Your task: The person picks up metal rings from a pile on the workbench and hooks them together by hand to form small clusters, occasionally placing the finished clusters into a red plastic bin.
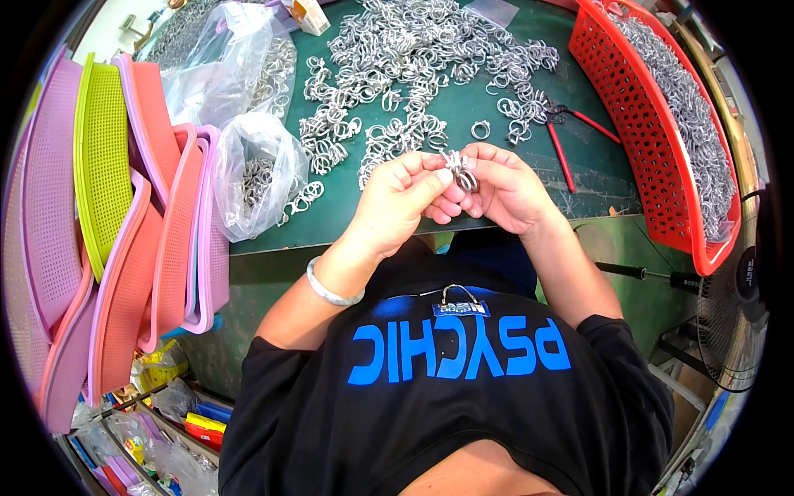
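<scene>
Both my hands meet just over the near edge of the green table (273, 241). Between their fingertips is a small bunch of silver metal rings (467, 178). My left hand (407, 192) pinches the bunch from the left with thumb and fingers. From the other side, my right hand (511, 188) grips it, fingers curled. A single loose ring (480, 130) lies on the table just beyond the right hand. Farther back spreads a large heap of similar metal rings (413, 41), some in linked-looking clusters. Red-handled pliers (559, 157) lie to the right, handles spread.
On the right stands a red perforated basket (628, 124) filled with metal rings. Clear plastic bags (260, 178) holding rings sit at the left. Purple, green and pink plastic baskets (103, 165) are stacked beyond the left edge. A black fan (732, 318) is at the lower right.
</scene>
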### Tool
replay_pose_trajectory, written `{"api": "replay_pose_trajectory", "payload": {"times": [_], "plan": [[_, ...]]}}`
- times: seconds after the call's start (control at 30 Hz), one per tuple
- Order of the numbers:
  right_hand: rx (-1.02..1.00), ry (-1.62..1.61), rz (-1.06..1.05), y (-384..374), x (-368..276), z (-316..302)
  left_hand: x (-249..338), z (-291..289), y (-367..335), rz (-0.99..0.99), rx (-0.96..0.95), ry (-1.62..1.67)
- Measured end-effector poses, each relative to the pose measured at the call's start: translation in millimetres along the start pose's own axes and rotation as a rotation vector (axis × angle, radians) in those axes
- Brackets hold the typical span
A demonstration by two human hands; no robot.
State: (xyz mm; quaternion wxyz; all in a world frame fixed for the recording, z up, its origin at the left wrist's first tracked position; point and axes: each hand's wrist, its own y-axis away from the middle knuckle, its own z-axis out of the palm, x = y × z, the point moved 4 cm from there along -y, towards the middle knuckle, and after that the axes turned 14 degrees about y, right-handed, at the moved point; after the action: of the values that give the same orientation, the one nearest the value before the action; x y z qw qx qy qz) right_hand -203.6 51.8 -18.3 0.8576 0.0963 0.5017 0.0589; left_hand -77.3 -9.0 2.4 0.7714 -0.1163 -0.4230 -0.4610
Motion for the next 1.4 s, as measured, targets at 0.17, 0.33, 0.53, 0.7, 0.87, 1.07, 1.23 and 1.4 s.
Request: {"api": "replay_pose_trajectory", "payload": {"times": [0.17,0.33,0.53,0.7,0.87,1.07,1.23,1.4], "plan": [[-0.066,-0.078,0.013,0,2,2,1,3,1,0.055,0.015,-0.072],[-0.056,-0.088,0.018,0,4,2,2,5,3,0.089,0.029,-0.102],[-0.038,-0.009,-0.036,2,1,1,0,4,2,0.082,0.014,-0.123],[0.026,0.031,-0.066,5,2,-1,-4,1,0,0.056,0.002,-0.131],[0.04,0.148,-0.125,3,-4,1,-1,5,2,0.072,0.019,-0.172],[0.15,0.312,-0.199,28,-40,-9,-5,8,0,0.067,-0.03,-0.149],[0.477,0.796,-0.463,104,-123,-37,-4,-4,2,0.069,0.022,-0.167],[1.237,1.441,-0.562,212,-205,-98,-7,-4,2,0.062,-0.012,-0.155]]}}
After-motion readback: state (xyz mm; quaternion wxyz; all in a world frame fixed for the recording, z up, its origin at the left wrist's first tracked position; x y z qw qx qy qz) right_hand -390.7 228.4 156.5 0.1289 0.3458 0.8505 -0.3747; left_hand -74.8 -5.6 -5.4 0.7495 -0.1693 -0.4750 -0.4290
